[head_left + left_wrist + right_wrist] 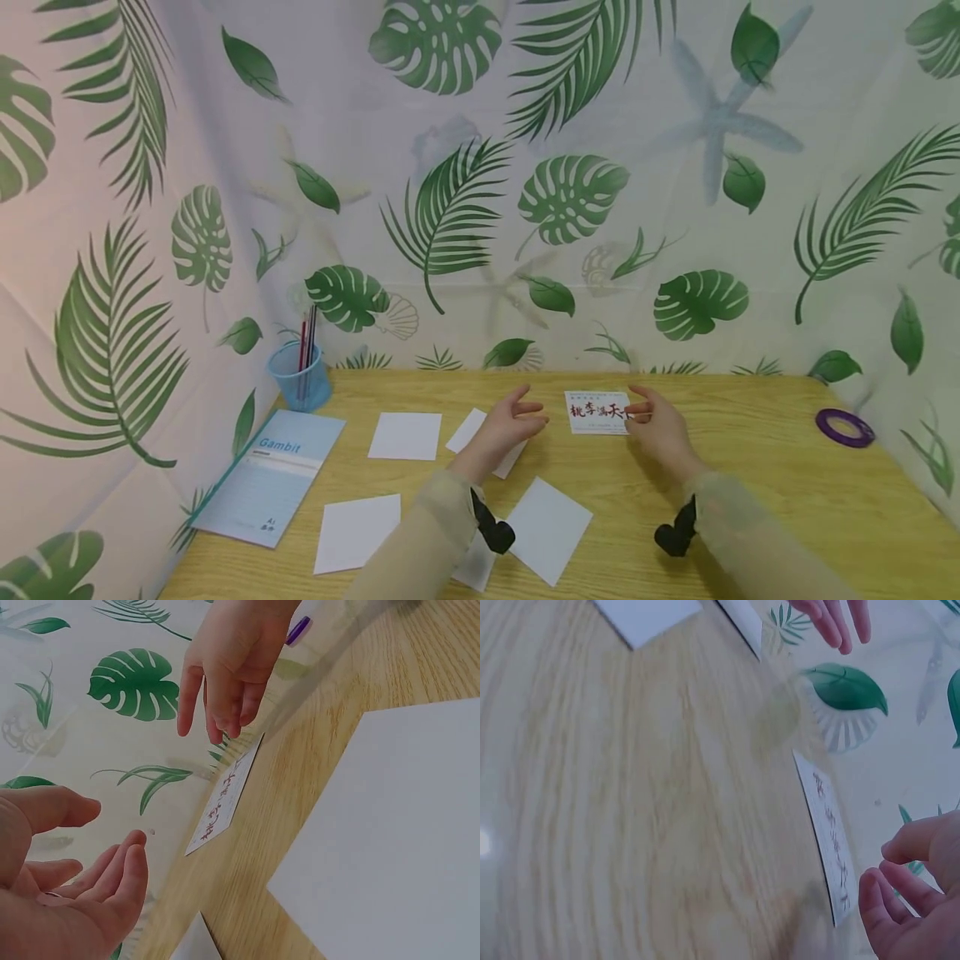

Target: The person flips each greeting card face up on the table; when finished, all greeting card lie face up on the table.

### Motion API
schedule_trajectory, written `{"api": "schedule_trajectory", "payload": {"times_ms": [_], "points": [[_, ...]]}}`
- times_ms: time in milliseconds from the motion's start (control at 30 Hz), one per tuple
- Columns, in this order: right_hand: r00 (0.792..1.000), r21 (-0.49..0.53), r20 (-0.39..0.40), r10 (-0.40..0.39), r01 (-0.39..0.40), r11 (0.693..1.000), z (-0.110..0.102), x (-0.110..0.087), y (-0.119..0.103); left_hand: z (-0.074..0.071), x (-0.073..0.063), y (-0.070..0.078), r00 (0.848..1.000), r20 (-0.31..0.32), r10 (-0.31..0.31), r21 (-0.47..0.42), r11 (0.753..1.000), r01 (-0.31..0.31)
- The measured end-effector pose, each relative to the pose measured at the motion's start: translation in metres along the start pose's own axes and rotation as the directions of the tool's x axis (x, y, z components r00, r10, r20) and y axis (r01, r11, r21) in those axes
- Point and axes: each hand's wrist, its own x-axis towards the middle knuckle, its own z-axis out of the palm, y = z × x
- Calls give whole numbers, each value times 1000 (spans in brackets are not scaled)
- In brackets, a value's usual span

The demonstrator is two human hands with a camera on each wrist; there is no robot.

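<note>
A white card (592, 423) printed with red and dark Chinese characters lies flat near the back of the table. My right hand (663, 429) hovers at its right edge, fingers loosely bent and covering part of the print. In the right wrist view the same card (826, 840) lies beside the fingertips, with nothing held. To the left, my left hand (510, 425) is raised over a pair of white paper pieces (467, 428), partly hiding them. Its fingers are relaxed and spread from the thumb, and the palm (52, 922) holds nothing.
Blank white sheets (405, 436) lie across the left and middle, including a larger sheet (551, 533) between the forearms. A light-blue notebook (273, 475) and a blue pen cup (300, 383) stand far left. A purple tape ring (828, 429) lies at right. Leaf-print cloth (465, 333) hangs behind.
</note>
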Motion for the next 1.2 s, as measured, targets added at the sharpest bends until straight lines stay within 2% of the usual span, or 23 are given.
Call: {"api": "schedule_trajectory", "payload": {"times_ms": [167,300,433,633,800,1000,1067,1200], "points": [[999,28,1,-37,37,999,9,1,-14,-5,-8,4,997,-75,33,94,995,-25],[999,37,-2,-44,44,998,16,0,-28,-13,-14,3,987,-139,82,204,978,-52],[999,36,-2,-51,51,998,23,-2,-37,-24,-21,2,976,-189,109,273,961,-54],[995,51,31,-90,88,995,34,-7,-46,-43,-32,2,963,-237,128,320,946,-47],[987,61,62,-146,142,988,42,-11,-51,-55,-39,0,956,-266,120,335,942,-25],[975,34,109,-196,193,981,52,-15,-56,-61,-48,1,948,-292,125,343,939,-19],[970,25,119,-214,212,977,56,-17,-58,-61,-51,1,943,-299,143,369,929,-24],[957,5,145,-253,255,967,63,-20,-61,-62,-54,0,937,-328,124,395,918,17]]}}
